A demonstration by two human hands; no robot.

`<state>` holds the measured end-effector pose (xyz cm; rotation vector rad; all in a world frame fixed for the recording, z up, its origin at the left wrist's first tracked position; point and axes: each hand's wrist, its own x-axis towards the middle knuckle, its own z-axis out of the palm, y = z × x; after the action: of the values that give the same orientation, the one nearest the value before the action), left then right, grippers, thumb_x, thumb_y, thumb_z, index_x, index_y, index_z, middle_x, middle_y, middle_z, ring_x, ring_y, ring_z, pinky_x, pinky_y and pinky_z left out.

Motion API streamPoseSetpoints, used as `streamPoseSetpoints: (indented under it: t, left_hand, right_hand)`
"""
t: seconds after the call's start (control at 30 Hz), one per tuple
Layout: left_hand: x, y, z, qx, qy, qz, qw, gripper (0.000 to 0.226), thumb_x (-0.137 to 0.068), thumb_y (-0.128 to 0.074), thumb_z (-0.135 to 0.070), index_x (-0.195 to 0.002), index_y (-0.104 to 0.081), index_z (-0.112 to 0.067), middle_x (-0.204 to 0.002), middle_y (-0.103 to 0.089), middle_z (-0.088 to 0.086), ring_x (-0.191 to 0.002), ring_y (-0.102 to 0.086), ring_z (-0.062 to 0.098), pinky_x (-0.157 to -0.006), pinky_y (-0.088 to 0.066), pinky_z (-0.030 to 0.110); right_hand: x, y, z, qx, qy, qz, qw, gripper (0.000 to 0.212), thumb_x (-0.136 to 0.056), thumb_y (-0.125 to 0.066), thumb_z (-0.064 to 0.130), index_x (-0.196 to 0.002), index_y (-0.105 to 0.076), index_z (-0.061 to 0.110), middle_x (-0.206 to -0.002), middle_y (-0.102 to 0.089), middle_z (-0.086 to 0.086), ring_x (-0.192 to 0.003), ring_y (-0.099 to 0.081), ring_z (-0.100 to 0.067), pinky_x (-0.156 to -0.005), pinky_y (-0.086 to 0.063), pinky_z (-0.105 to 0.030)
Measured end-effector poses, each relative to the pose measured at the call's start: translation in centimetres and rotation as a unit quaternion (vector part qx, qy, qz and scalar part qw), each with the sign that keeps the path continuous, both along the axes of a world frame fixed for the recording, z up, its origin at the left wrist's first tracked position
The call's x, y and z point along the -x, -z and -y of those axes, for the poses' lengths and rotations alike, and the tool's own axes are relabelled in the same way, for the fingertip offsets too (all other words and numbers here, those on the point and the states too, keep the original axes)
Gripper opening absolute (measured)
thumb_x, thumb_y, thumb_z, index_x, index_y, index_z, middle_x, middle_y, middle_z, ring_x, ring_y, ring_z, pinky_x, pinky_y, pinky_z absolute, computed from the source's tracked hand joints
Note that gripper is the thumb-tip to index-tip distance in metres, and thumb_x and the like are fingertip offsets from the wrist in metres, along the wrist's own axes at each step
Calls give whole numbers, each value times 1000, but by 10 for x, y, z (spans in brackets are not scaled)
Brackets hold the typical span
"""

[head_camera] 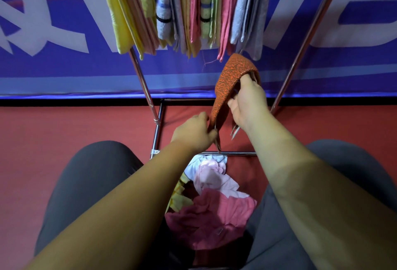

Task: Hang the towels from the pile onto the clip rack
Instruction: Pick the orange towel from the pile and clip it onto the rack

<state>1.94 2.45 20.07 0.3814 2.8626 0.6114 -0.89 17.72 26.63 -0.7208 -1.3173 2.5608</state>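
An orange speckled towel (227, 85) is held up between both hands below the hanging row. My right hand (247, 102) grips its upper folded end, fingers tucked inside the fold. My left hand (194, 133) pinches its lower corner. Several towels (184, 9) in yellow, pink, grey and striped cloth hang from the clip rack at the top; the clips themselves are out of frame. The pile (212, 203) of pink, white and yellow towels lies on the floor between my knees.
Chrome legs of the rack (142, 80) slant down left and right, joined by a low bar (227, 153) just beyond the pile. A blue banner with white lettering (64, 33) stands behind. The floor is red. My grey-clad knees flank the pile.
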Motion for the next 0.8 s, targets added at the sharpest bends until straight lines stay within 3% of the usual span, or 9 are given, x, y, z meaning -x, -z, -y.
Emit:
streamPoseSetpoints:
  t: [0.1, 0.2, 0.3, 0.47, 0.53, 0.63, 0.73, 0.8]
  left_hand:
    - [-2, -14, -10, -89, 3, -71, 993, 52, -88, -59, -60, -124, -49, -24, -128, -60, 1, -118, -62, 27, -89, -56, 49]
    - [-6, -28, -20, -122, -8, -112, 986, 51, -87, -63, -56, -121, -48, -21, -121, -57, 3, -111, -60, 28, -83, -55, 49]
    - [-6, -32, -21, -123, -10, -123, 985, 48, -91, -62, -45, -127, -47, -16, -125, -55, 8, -115, -57, 32, -85, -54, 52]
    - [-9, -49, -16, -139, -55, -117, 982, 30, -95, -58, -38, -115, -48, -17, -121, -58, 6, -109, -60, 32, -82, -54, 51]
    - [-13, -59, -14, -139, -76, -116, 981, 31, -95, -57, -44, -110, -48, -19, -116, -61, 4, -103, -62, 32, -79, -53, 48]
    - [-19, -71, -13, -121, -94, -108, 982, 32, -94, -58, -44, -108, -47, -17, -114, -65, 6, -102, -64, 32, -75, -49, 43]
    - [-25, -78, -10, -100, -121, -113, 981, 26, -94, -58, -37, -104, -45, -17, -109, -66, 7, -98, -65, 35, -71, -43, 41]
    - [-27, -84, -10, -90, -127, -123, 980, 20, -94, -57, -33, -102, -45, -18, -106, -66, 6, -97, -65, 37, -69, -42, 41]
  right_hand:
    - [-4, 5, 12, -94, -36, 27, 995, 29, -100, -61, 43, -97, -77, 19, -86, -66, -6, -83, -59, -22, -78, -46, -42]
    - [-14, 2, 22, -195, -89, 38, 976, 36, -91, -60, 58, -82, -82, 31, -79, -76, 4, -78, -68, -22, -79, -54, -38]
    - [-22, -3, 28, -218, -122, 33, 968, 41, -102, -60, 52, -84, -81, 22, -89, -82, 8, -93, -76, -14, -97, -59, -34]
    - [-39, -12, 32, -252, -140, 77, 955, 44, -101, -59, 56, -83, -78, 21, -93, -80, 7, -101, -73, -19, -98, -56, -33]
    - [-46, -15, 35, -257, -150, 82, 951, 44, -101, -57, 57, -88, -78, 21, -97, -80, 4, -102, -73, -20, -99, -55, -34]
    - [-57, -23, 39, -274, -173, 86, 942, 48, -103, -51, 56, -116, -79, 18, -116, -79, -5, -113, -71, -25, -103, -53, -35]
    - [-69, -27, 41, -297, -187, 67, 934, 46, -108, -47, 48, -134, -72, 19, -129, -72, 2, -118, -65, -16, -100, -47, -27]
    - [-76, -26, 40, -297, -176, 41, 938, 38, -109, -49, 40, -131, -73, 19, -122, -71, 9, -110, -64, -9, -88, -46, -16]
